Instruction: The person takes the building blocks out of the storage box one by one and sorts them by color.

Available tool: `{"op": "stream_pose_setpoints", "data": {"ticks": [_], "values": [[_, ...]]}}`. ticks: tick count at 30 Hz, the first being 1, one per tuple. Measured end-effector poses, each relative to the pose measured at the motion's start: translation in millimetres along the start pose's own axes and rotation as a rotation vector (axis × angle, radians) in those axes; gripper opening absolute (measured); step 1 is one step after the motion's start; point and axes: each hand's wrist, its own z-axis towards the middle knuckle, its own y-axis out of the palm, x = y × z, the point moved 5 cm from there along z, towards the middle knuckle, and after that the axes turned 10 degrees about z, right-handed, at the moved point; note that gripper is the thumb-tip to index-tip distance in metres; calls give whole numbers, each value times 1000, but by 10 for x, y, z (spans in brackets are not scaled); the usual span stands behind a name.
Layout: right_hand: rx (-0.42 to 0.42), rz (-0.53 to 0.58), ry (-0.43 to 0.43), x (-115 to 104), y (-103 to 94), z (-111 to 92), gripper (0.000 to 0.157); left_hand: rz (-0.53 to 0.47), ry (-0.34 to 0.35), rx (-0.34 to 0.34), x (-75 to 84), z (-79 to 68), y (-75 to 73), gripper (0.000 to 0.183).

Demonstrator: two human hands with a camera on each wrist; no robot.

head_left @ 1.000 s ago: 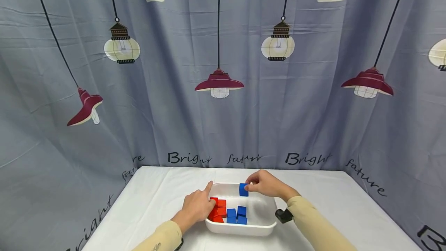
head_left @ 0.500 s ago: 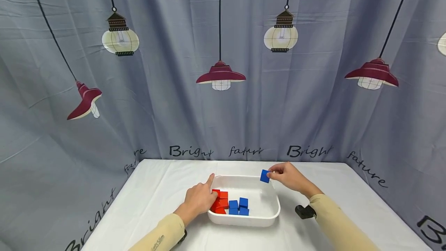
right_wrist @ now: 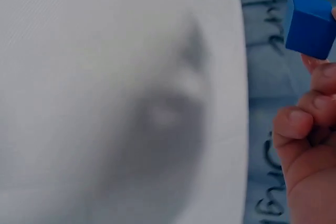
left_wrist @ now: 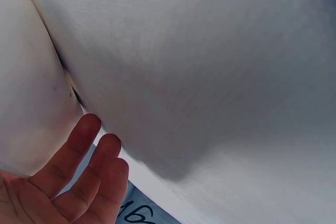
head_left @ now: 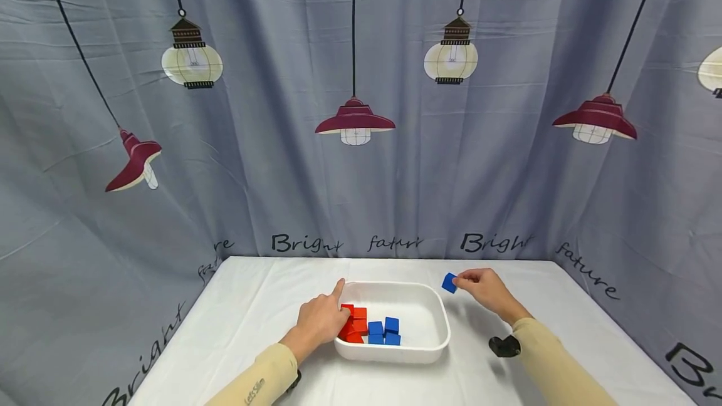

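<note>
A white desk (head_left: 248,312) carries a white tray (head_left: 395,354). A person's left grip (head_left: 318,318) is clamped on the tray's left side; the right grip (head_left: 489,291), right of the tray, pinches a raised blue cube (head_left: 449,282), probably light, stiff and smooth, best held by opposite faces. Red cubes (head_left: 360,327) and blue cubes (head_left: 375,329) sit inside the tray.

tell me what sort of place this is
Likely a curtained-off workspace: a bluish curtain printed with lamps hangs behind a white table, where a tub holds red blocks and blue blocks.
</note>
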Motion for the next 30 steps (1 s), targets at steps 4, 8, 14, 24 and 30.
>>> {"op": "stream_pose_setpoints", "data": {"ticks": [4,8,14,24,30], "values": [[58,-16,35,175,-35,2,38,2,-3,-10,3,16,-3,69],[110,-14,65,348,-29,4,35,5,-9,-18,-2,22,6,69],[159,9,86,478,57,1,32,4,-14,-23,6,16,-9,69],[185,-51,121,518,156,-50,33,9,-8,-31,10,26,5,70],[156,-63,146,488,183,-41,36,12,-3,-30,-16,28,-17,69]]}}
